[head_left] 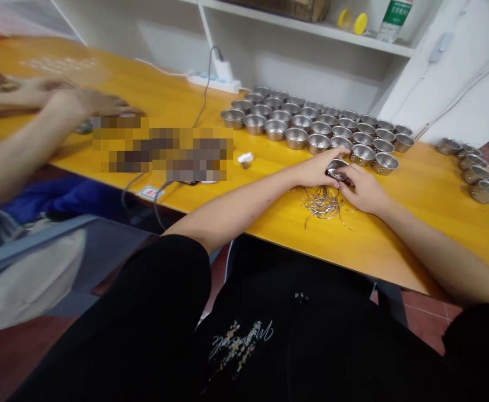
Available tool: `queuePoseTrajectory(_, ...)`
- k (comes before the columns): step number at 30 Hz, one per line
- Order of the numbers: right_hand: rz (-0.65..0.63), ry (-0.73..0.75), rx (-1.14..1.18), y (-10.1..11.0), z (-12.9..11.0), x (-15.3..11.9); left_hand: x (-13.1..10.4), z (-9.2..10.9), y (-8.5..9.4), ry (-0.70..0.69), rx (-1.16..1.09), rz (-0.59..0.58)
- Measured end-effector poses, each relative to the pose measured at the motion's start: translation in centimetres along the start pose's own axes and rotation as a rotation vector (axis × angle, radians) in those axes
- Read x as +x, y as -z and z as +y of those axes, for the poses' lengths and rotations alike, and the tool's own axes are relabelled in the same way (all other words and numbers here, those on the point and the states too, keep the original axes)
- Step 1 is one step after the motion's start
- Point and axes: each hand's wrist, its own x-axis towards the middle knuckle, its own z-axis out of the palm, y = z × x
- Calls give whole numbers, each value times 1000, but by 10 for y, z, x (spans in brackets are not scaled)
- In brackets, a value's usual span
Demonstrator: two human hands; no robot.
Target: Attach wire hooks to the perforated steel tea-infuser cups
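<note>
Between my two hands is a small shiny metal cup [337, 169], tilted over the table. My left hand [320, 167] grips it at its left side, fingers curled around the rim. On the other side my right hand [364, 188] has its thumb and fingers bent against the cup. Just below lies a loose pile of thin curved metal wires [324, 204]. Behind my hands stand several rows of perforated metal cups [297, 138], close together and upright.
More metal cups [476, 173] stand at the right. A co-worker's hands [77, 106] are over the table at the left. A power strip [215, 81] with a cable lies by the shelf [295, 22]. A small white object [245, 157] sits left of my forearm.
</note>
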Motion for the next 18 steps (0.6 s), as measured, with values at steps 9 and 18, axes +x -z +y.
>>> queuePoseTrajectory(9, 35, -42, 88, -2, -1, 1, -4, 16, 7, 46, -33, 1)
queuePoseTrajectory(18, 101, -96, 151, -1, -6, 0, -4, 19, 8, 73, -10, 3)
